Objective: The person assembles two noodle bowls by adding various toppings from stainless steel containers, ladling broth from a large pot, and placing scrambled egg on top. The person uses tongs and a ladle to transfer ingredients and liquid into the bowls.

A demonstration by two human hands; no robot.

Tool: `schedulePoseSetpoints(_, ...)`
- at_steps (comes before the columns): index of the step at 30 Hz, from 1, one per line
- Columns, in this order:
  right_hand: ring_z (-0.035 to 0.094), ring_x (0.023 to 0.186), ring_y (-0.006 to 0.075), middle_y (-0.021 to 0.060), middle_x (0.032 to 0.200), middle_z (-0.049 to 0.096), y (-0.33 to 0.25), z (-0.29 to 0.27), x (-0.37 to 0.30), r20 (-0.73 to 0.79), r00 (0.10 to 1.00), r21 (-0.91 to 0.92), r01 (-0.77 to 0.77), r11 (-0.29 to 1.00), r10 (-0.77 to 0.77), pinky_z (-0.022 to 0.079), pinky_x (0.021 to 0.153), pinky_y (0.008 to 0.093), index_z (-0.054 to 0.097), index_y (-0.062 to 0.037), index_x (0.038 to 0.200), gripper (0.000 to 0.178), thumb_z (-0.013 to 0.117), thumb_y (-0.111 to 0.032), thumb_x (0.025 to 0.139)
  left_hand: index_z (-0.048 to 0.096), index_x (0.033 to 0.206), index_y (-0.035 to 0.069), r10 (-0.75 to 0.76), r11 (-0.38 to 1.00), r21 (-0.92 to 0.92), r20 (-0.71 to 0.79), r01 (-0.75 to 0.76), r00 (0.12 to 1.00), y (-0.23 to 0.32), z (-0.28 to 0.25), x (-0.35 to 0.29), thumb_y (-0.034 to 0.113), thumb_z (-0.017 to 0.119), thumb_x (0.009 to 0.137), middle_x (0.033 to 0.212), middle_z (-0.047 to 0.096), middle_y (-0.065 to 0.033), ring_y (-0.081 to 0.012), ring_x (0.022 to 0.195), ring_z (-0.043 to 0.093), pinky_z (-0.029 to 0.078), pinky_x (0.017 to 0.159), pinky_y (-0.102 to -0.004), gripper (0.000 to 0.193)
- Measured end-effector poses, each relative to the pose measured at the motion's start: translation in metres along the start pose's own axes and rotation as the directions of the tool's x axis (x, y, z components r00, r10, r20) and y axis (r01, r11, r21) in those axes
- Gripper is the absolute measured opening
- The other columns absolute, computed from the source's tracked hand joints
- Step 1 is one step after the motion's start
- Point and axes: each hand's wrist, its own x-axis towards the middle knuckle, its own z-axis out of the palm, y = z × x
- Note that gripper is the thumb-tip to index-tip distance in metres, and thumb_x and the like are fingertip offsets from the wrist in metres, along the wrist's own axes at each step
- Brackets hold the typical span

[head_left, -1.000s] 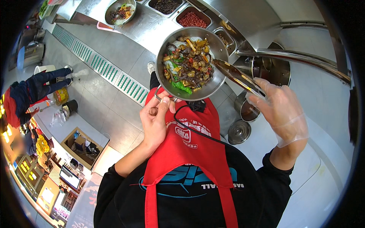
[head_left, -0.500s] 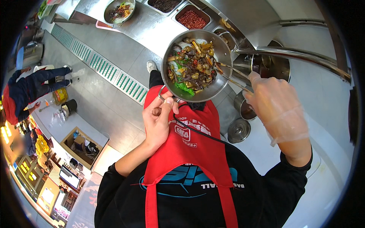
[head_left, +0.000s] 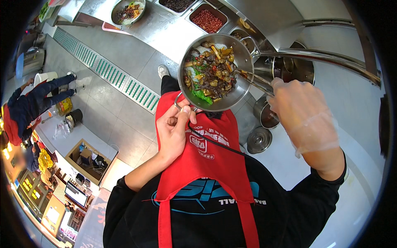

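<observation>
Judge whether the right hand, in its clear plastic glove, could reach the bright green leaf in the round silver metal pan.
Likely yes: the right hand holds long metal tongs with their tips inside the pan, and the leaf looks largely uncovered, with only other food between.

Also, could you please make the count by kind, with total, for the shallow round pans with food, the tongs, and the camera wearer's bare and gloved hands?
Pans: 2 (near pan, far pan)
Tongs: 1 pair
Bare hands: 1 (left hand)
Gloved hands: 1 (right hand)
Total: 5
</observation>
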Motion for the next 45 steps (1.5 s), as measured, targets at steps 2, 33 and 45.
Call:
schedulePoseSetpoints(2, 0.062, 0.083, 0.0385, 0.0181, 0.086, 0.062, 0.000, -0.002, 0.001, 0.031, 0.999, -0.007, -0.044, 0.999, 0.044, 0.049, 0.071, 0.0444, 0.061, -0.0002, 0.090, 0.022, 0.071, -0.004, 0.072, 0.063, 0.131, -0.010, 0.006, 1.000, -0.002, -0.003, -0.006, 1.000, -0.001, 0.000, 0.001, 0.012, 0.050, 0.111, 0.087, 0.062, -0.0033, -0.0104, 0.085, 0.058, 0.048, 0.089, -0.0266, 0.032)
schedulePoseSetpoints(33, 0.068, 0.089, 0.0394, 0.0218, 0.086, 0.070, 0.008, -0.014, 0.002, 0.071, 0.950, -0.070, -0.299, 0.952, 0.304, 0.053, 0.081, 0.0494, 0.072, -0.0008, 0.105, 0.022, 0.075, -0.015, 0.088, 0.062, 0.132, -0.011, -0.022, 0.995, -0.099, -0.066, 0.015, 0.998, -0.023, -0.003, 0.014, 0.009, 0.051, 0.111, 0.084, 0.062, -0.0043, -0.0130, 0.088, 0.064, 0.053, 0.100, -0.0313, 0.032)
schedulePoseSetpoints(45, 0.065, 0.098, 0.0440, 0.0259, 0.102, 0.071, 0.042, 0.041, 0.001, 0.194, 0.825, 0.102, -0.555, 0.826, 0.531, 0.051, 0.087, 0.0491, 0.069, -0.0004, 0.122, 0.042, 0.072, -0.031, 0.093, 0.063, 0.123, -0.007, -0.101, 0.984, -0.158, -0.121, 0.082, 0.987, -0.046, -0.003, 0.034, 0.018, 0.055, 0.110, 0.085, 0.060, -0.0025, -0.0200, 0.096, 0.069, 0.054, 0.102, -0.0361, 0.030)
